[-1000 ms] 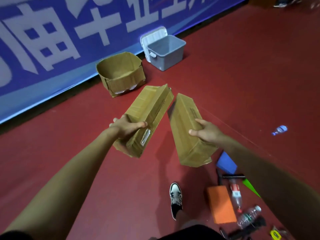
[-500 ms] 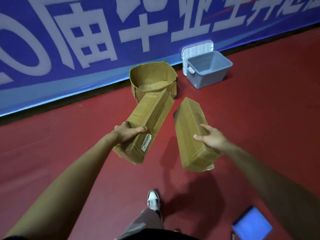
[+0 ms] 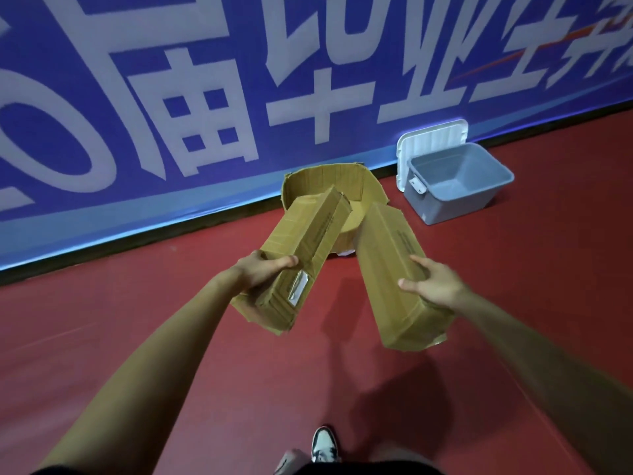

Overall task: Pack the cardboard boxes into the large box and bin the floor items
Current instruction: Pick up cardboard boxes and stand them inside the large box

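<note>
Just short of the large box, left hand grips one carton, right hand clasps a second carton, both airborne, nothing packed yet, seemingly, and the grey bin empty.

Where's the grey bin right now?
Head view, upper right: the grey plastic bin sits on the red floor by the blue banner, just right of the large cardboard box.

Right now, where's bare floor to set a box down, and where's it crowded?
Free: red floor left of the large box along the banner; floor right of the grey bin; floor ahead of the shoe. Crowded: the large box's mouth, overlapped in view by the left box and right box in the left hand and right hand; narrow gap to the bin.
</note>
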The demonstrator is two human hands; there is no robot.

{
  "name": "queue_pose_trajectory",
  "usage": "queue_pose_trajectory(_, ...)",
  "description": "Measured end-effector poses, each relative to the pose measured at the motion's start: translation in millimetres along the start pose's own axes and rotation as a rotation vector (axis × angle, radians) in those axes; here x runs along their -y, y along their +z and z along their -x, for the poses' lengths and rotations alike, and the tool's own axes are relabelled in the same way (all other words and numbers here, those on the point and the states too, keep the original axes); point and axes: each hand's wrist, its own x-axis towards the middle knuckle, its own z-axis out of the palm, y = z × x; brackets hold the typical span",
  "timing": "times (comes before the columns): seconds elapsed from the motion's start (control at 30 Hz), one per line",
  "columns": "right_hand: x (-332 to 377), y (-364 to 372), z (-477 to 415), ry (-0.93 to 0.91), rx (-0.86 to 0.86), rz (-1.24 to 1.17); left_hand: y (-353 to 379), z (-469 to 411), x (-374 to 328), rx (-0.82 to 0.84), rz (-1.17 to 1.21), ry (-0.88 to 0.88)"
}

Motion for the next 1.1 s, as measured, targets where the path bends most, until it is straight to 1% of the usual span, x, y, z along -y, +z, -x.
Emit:
queue_pose_trajectory(0.17,32.8,-18.0,-80.6,-0.008,-0.015,-0.011,-31.0,-49.7,-48.9,-0.020,0.051,-0.021)
queue_pose_trajectory(0.3,55.8,-31.1,-161.9,-0.010,0.002,-0.016,-45.7,-101.2,-87.3,0.037,0.125,-0.010)
queue_pose_trajectory(0.43,83.1,-49.7,-246.2,-0.029,0.045,-0.026,-60.0,-164.4,-120.0,0.064,0.240,-0.069)
queue_pose_trajectory(0.57,112.8,-69.4,-317.2,-0.049,0.074,-0.003,-78.0,-220.8,-154.0,0.092,0.299,-0.168)
queue_pose_trajectory(0.67,135.5,-79.0,-369.9,-0.052,0.082,-0.003,-86.7,-271.9,-170.0,0.110,0.348,-0.192)
queue_pose_trajectory(0.77,159.5,-78.5,-416.9,-0.052,0.081,-0.004,-93.3,-310.2,-197.5,0.093,0.385,-0.217)
queue_pose_trajectory(0.87,182.5,-74.2,-465.5,-0.047,0.108,0.030,-99.1,-360.7,-218.6,0.114,0.401,-0.228)
queue_pose_trajectory(0.97,194.0,-64.1,-516.4,-0.042,0.099,0.083,-103.3,-415.7,-228.3,0.147,0.397,-0.248)
queue_pose_trajectory(1.1,204.8,-34.1,-589.2,-0.004,0.101,0.092,-104.0,-490.0,-217.9,0.180,0.453,-0.276)
